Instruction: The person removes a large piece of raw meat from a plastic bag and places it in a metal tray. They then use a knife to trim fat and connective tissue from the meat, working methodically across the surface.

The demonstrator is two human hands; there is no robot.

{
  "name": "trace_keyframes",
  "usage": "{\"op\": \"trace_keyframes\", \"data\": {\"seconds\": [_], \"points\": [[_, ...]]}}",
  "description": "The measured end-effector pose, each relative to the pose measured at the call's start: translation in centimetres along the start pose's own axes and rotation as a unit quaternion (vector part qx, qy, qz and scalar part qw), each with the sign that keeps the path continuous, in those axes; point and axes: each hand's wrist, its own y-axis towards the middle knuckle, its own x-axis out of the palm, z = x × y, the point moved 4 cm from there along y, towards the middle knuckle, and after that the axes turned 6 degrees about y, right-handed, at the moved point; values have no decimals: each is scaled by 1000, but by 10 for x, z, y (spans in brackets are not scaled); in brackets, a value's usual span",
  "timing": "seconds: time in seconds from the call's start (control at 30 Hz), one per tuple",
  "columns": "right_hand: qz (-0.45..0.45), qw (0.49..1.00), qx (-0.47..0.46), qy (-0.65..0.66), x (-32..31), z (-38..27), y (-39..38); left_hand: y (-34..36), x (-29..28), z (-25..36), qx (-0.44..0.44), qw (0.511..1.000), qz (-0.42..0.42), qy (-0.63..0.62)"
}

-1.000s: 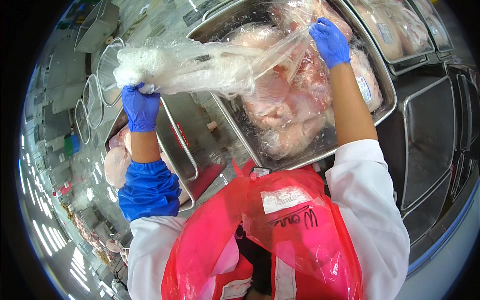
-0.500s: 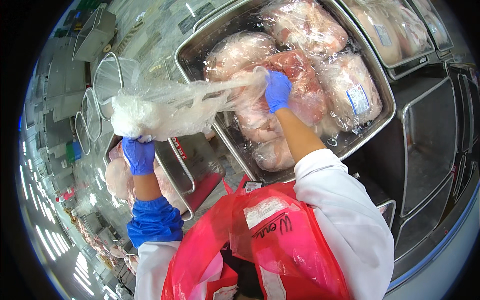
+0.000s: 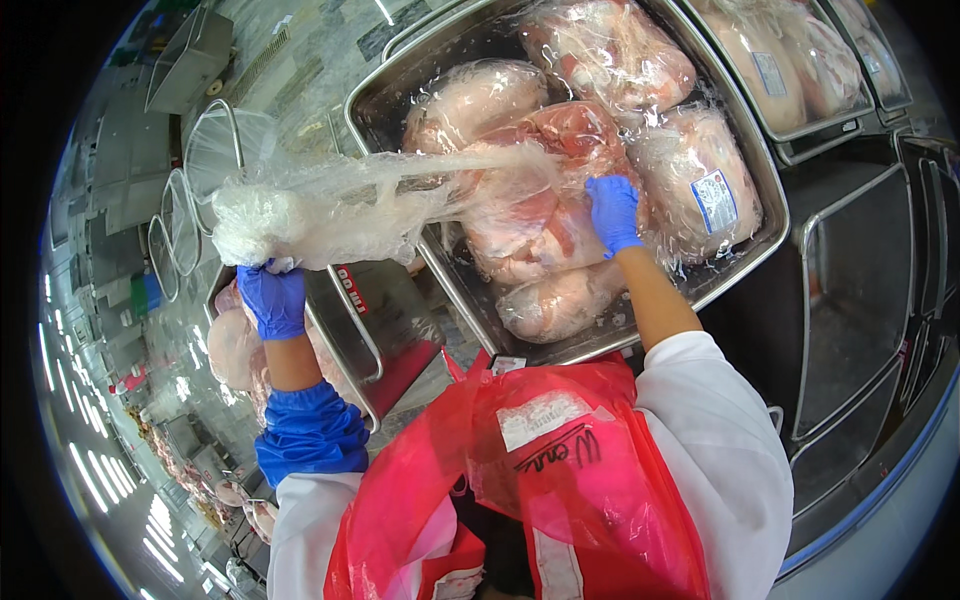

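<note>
Meat-proc. plant: bagged meat (image 3: pixel 610 60), s/s tub (image 3: pixel 458 294).

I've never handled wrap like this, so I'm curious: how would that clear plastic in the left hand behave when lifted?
The clear plastic is probably floppy: it extends from the left hand in loose, creased folds. It looks light for its bulk, being thin enough to see through in places. It may be slippery, given its shine.

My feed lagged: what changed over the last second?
The right hand came toward the body, apparently let go of the clear film, and is now at the red meat. The left hand also came nearer the body, still gripping the film. The metal bin stayed put.
</note>
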Motion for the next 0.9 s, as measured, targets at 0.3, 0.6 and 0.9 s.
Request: {"op": "trace_keyframes", "data": {"seconds": [0.3, 0.6, 0.9], "points": [[-121, 977, 160, 77, -3, -11, 11, -3, 12, -11, 16, 998, 38, 49], [-196, 968, 107, 112, -34, -66, 12, -12, 46, -14, 1, 1000, -8, -7], [-118, 959, 165, 197, -77, -69, -19, -10, 43, -16, -58, 998, -8, -26]]}}
